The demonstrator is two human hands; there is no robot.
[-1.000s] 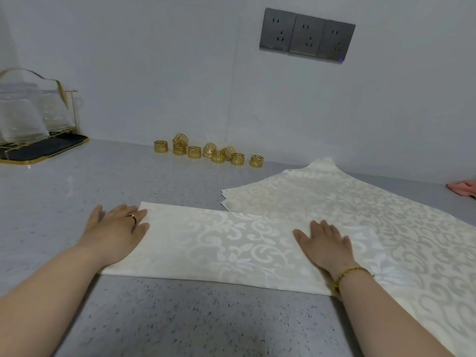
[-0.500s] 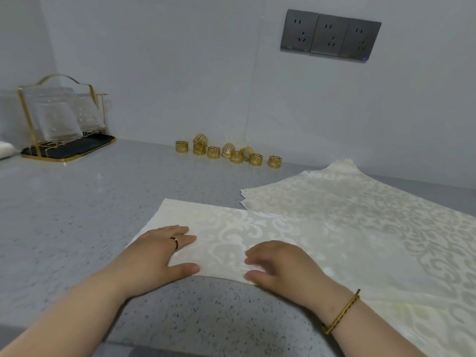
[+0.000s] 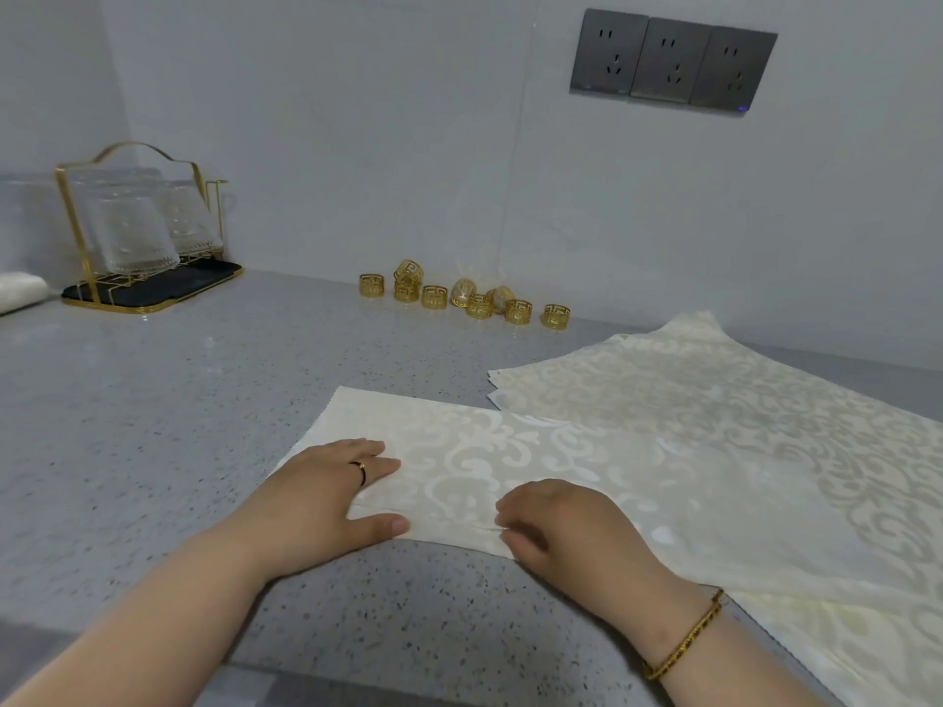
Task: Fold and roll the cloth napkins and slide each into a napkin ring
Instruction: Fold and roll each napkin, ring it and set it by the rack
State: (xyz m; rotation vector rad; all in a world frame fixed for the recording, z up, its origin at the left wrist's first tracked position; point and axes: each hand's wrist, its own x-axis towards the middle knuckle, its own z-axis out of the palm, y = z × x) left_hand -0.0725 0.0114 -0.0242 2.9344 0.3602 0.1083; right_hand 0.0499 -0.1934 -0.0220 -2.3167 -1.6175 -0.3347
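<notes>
- Now roll the folded napkin tight from its near edge, lower centre, ends level.
- Pressing flat with straight-fingered left hand; pinching that edge with curled right hand.

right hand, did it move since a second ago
Yes: the right hand slid left along the folded napkin, away from the napkin stack, to its near edge beside the left hand.

Your folded cream napkin lay flat, overlapping the unfolded napkin stack on its right; gold napkin rings stood clustered well behind.
</notes>
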